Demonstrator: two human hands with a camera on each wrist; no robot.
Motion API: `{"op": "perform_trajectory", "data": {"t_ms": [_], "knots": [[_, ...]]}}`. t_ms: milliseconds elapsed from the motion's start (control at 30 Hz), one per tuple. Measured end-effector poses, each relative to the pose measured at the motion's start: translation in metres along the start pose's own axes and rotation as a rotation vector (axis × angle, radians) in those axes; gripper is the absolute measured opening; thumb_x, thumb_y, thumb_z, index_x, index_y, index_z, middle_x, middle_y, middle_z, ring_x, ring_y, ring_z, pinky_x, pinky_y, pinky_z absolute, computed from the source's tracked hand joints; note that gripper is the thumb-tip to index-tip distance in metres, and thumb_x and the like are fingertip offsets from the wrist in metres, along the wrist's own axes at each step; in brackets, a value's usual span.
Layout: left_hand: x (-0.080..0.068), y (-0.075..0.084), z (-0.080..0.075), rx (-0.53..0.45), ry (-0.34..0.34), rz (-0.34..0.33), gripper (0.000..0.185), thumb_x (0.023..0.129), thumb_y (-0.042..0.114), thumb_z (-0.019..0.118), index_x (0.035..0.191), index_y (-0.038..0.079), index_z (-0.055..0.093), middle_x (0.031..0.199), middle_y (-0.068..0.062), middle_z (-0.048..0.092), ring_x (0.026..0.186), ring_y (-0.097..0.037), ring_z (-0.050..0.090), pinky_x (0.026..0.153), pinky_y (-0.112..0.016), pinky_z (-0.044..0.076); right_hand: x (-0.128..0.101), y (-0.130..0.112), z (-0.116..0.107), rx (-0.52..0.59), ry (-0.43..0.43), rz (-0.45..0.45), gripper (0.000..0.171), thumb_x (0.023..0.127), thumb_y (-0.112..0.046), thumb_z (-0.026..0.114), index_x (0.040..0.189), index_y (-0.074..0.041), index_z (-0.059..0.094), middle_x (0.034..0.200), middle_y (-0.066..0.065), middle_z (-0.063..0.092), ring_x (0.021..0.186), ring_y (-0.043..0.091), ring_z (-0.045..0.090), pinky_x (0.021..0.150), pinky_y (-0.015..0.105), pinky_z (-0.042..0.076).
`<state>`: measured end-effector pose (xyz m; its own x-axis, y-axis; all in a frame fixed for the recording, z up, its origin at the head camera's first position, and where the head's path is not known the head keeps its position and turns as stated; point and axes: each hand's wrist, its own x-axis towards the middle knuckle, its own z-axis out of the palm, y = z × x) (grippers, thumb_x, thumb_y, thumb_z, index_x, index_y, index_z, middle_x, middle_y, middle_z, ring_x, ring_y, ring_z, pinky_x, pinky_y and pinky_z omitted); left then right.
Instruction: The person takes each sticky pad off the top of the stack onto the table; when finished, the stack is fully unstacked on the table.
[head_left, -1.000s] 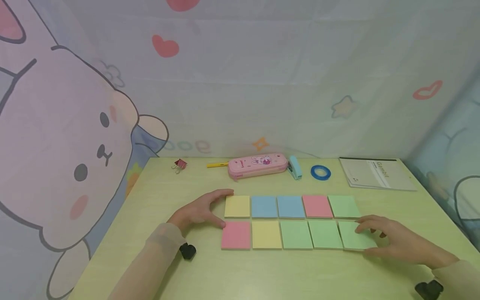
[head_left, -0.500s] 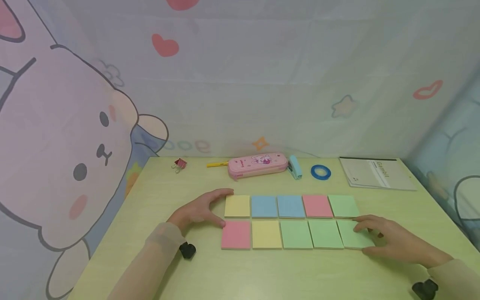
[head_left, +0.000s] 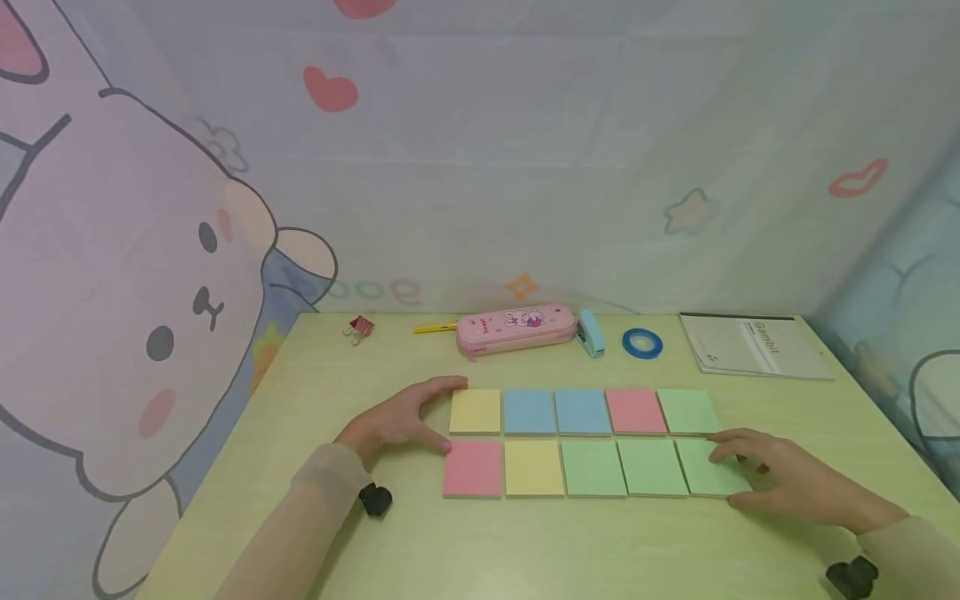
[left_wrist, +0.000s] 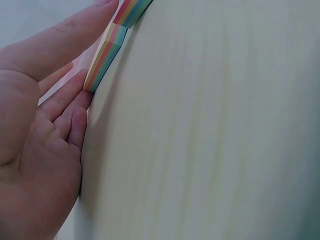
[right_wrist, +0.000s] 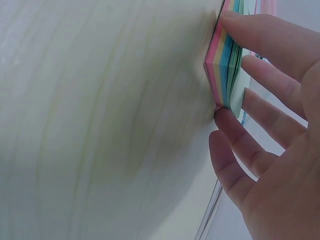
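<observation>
Two rows of square sticky note pads lie flat on the table. My left hand [head_left: 401, 421] rests at their left end, fingers extended, index finger by the yellow pad [head_left: 475, 412] and thumb at the corner of the pink pad [head_left: 472, 469]. Multicoloured pad edges [left_wrist: 102, 62] show beside it in the left wrist view. At the other end, my right hand [head_left: 795, 479] holds the last green sticky note pad [head_left: 708, 473] of the near row between thumb and fingers. In the right wrist view, the thumb presses one layered side [right_wrist: 222, 67] and a fingertip touches another.
Along the back lie a red binder clip [head_left: 361, 327], a yellow pencil-like stick [head_left: 435, 328], a pink pencil case [head_left: 517, 328], a light blue stapler [head_left: 590, 333], blue tape [head_left: 642, 343] and a notebook [head_left: 753, 346]. A printed curtain [head_left: 480, 167] hangs behind the table.
My right hand has slid the end green sticky note pad slightly left, against its neighbour, and now stays there. My left hand has not moved.
</observation>
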<state>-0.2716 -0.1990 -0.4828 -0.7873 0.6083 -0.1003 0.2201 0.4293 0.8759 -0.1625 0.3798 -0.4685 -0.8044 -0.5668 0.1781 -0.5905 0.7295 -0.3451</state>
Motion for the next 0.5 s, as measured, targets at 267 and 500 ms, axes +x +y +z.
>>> {"op": "perform_trajectory", "data": {"t_ms": [267, 500], "knots": [[-0.0006, 0.0004, 0.0, 0.0, 0.005, -0.012, 0.107, 0.07, 0.018, 0.099, 0.161, 0.021, 0.044, 0.167, 0.003, 0.038, 0.158, -0.026, 0.025, 0.129, -0.055, 0.015, -0.0002, -0.0003, 0.0004, 0.018, -0.002, 0.003, 0.045, 0.082, -0.038, 0.091, 0.12, -0.032, 0.068, 0.137, 0.007, 0.065, 0.12, -0.005, 0.054, 0.081, 0.022, 0.055], [0.0005, -0.0039, 0.0003, -0.001, -0.005, 0.005, 0.107, 0.071, 0.017, 0.098, 0.162, 0.02, 0.043, 0.168, 0.003, 0.038, 0.158, -0.024, 0.025, 0.13, -0.053, 0.015, -0.0064, 0.0013, 0.0019, 0.069, 0.031, 0.001, 0.047, 0.081, -0.033, 0.093, 0.121, -0.03, 0.068, 0.137, 0.007, 0.063, 0.117, -0.007, 0.054, 0.075, 0.025, 0.057]]}}
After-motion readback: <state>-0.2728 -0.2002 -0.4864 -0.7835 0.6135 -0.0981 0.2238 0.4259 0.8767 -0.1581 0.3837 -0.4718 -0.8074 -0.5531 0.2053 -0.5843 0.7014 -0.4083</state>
